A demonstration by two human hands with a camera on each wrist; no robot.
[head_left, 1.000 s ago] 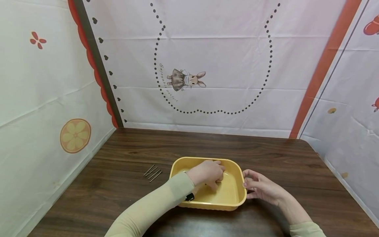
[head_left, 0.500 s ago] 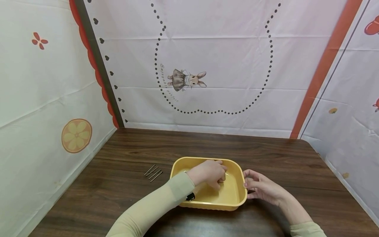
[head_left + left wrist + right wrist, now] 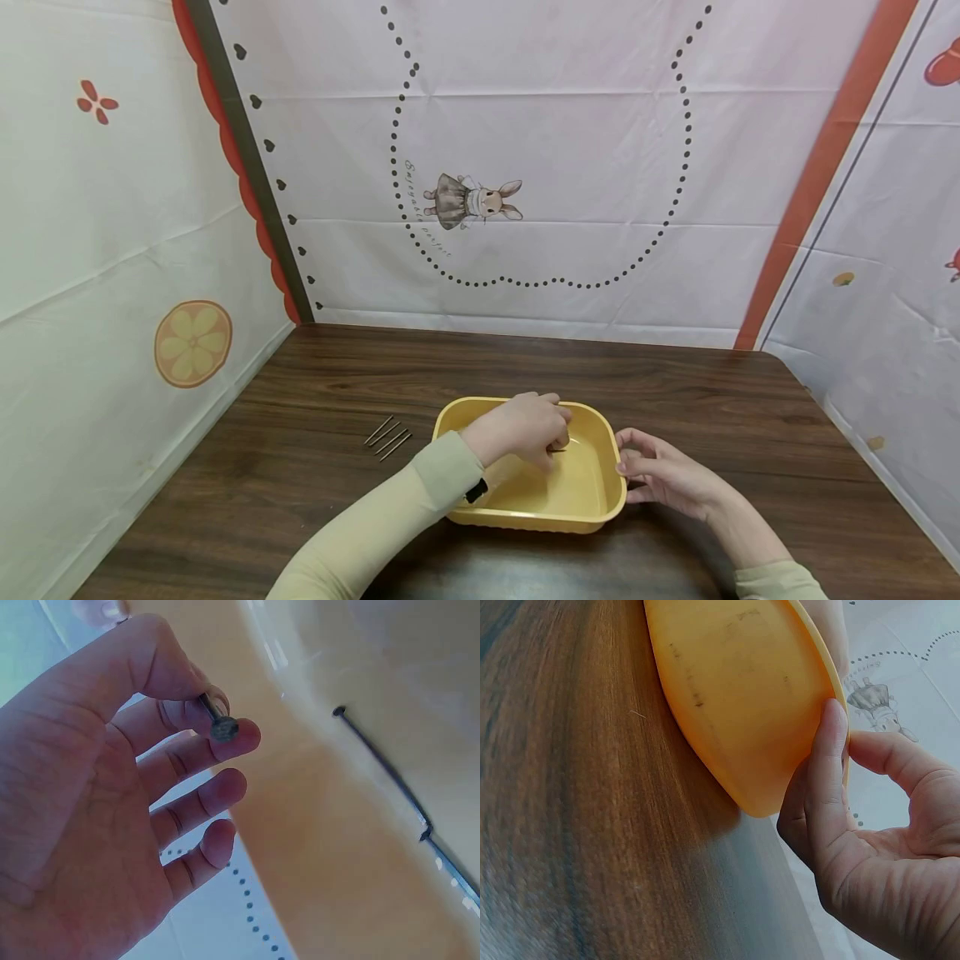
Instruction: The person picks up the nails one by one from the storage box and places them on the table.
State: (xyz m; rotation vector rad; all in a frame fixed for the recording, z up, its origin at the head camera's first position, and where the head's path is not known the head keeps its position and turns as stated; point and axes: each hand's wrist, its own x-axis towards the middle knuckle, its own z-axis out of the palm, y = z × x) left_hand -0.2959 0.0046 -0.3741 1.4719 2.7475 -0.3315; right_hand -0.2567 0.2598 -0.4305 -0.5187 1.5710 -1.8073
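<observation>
Four nails [image 3: 387, 437] already lay on the desk [image 3: 315, 467] left of the yellow tray [image 3: 600, 500]. The left hand [image 3: 521, 429] pinched another nail [image 3: 217, 720] above the tray, where two nails [image 3: 390, 780] remained. The right hand [image 3: 663, 475] gripped the tray's right rim.

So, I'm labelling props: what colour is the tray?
Yellow-orange, plain; the tray shows best in the head view.
</observation>
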